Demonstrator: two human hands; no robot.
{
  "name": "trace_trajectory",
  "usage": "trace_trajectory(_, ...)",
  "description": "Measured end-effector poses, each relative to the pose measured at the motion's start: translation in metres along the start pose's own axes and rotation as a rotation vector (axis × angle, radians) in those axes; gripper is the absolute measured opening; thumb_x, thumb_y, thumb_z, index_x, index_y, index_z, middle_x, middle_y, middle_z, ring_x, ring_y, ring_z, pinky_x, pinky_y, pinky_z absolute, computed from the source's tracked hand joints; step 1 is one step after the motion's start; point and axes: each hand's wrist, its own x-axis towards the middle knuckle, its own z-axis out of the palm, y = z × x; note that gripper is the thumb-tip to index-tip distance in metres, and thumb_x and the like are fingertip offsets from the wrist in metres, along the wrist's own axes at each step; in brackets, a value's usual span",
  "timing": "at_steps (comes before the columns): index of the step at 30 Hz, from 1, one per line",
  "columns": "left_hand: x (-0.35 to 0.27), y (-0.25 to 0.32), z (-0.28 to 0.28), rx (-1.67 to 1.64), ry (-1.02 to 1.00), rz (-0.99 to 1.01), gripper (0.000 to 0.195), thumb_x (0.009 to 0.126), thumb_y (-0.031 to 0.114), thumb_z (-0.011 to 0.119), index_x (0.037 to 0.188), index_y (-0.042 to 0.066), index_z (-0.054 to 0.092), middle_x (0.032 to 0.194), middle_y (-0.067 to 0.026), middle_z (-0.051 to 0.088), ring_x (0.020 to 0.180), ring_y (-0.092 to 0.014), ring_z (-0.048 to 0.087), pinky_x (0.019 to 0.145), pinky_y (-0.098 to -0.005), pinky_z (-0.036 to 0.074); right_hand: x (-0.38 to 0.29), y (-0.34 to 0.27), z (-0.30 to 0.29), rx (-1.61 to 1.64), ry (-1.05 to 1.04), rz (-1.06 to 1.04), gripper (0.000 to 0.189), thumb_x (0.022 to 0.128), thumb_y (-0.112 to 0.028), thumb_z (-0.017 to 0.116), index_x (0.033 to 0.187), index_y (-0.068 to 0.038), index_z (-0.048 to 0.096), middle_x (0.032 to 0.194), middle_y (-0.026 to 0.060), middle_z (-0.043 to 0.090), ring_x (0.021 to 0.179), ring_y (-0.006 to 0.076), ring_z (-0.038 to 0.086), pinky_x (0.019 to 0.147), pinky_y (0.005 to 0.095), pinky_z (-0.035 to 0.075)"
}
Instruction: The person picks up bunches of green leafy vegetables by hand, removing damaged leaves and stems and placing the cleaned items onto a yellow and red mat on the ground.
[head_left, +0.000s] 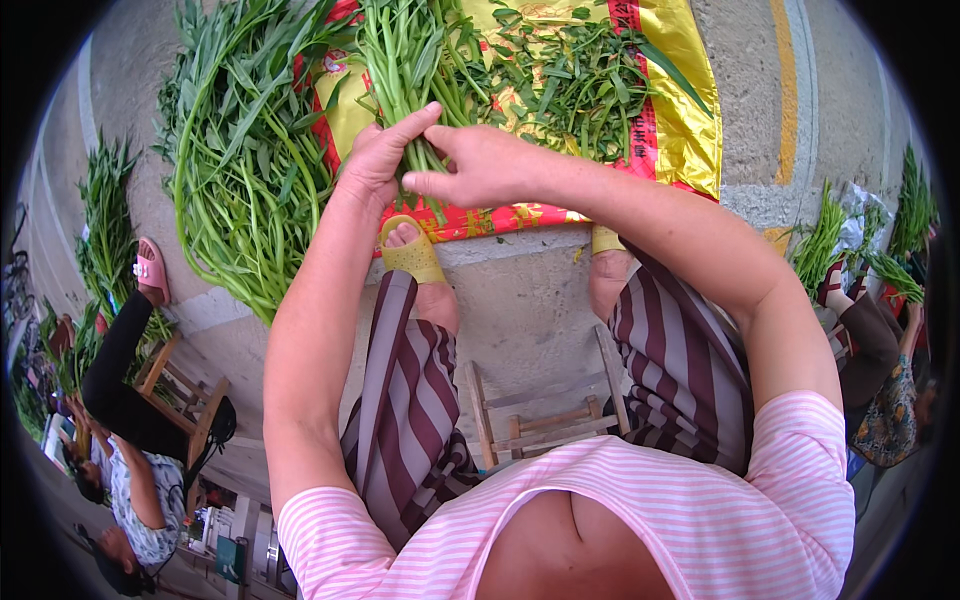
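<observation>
A bundle of long green leafy stems (401, 64), seemingly water spinach, is gripped in my left hand (382, 154), its leafy part pointing away from me. My right hand (480, 165) is at the lower stem ends, thumb and fingers around them; whether it grips them firmly cannot be told. Both hands are close together above the near edge of a yellow and red printed plastic sheet (686, 97). On the sheet, right of the bundle, lie loose leaves and short stem pieces (592, 82). A large heap of the same greens (247, 165) lies to the left.
My feet in yellow slippers (412, 251) stand at the sheet's near edge. A wooden stool (551, 397) is beneath me. People sit at left (142, 480) and right (870, 352), with more greens (109, 217) beside them. Painted lines (786, 90) cross the concrete ground.
</observation>
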Motion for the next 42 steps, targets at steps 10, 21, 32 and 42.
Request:
trace_trajectory(10,-0.008,0.018,-0.013,0.053,-0.003,-0.004,0.016,0.086,0.018,0.071,0.083,0.004,0.062,0.07,-0.0038,0.063,0.057,-0.013,0.062,0.062,-0.0303,0.059,0.042,0.091,-0.019,-0.364,0.468,0.173,0.039,0.087,-0.04,0.065,0.104,-0.005,0.065,0.105,0.0139,0.066,0.095,0.0306,0.065,0.082,0.042,0.052)
trace_trajectory(21,-0.008,0.024,-0.026,-0.028,-0.023,-0.019,0.016,0.087,0.017,0.069,0.083,0.003,0.064,0.067,-0.0034,0.062,0.056,-0.012,0.062,0.061,-0.0305,0.059,0.033,0.084,0.003,0.16,0.353,0.142,0.033,0.083,-0.038,0.069,0.09,-0.005,0.068,0.085,0.011,0.07,0.08,0.0256,0.068,0.078,0.0374,0.054)
trace_trajectory(32,-0.022,0.038,-0.009,0.028,0.028,-0.037,0.015,0.089,0.017,0.069,0.092,0.004,0.062,0.07,-0.001,0.061,0.057,-0.01,0.06,0.059,-0.029,0.058,0.051,0.071,0.03,-0.919,0.381,-0.511,0.053,0.089,-0.037,0.06,0.137,-0.019,0.048,0.148,0.0021,0.037,0.141,0.0232,0.028,0.112,0.057,0.025)
trace_trajectory(42,-0.159,0.141,0.038,0.17,0.129,0.437,0.018,0.09,0.017,0.068,0.086,0.001,0.06,0.073,-0.0021,0.058,0.058,-0.007,0.056,0.063,-0.0244,0.054,0.053,0.102,0.034,-0.995,0.143,-0.295,0.056,0.101,-0.047,0.031,0.151,-0.021,0.031,0.161,0.0003,0.017,0.149,0.0226,0.008,0.118,0.0506,0.012)
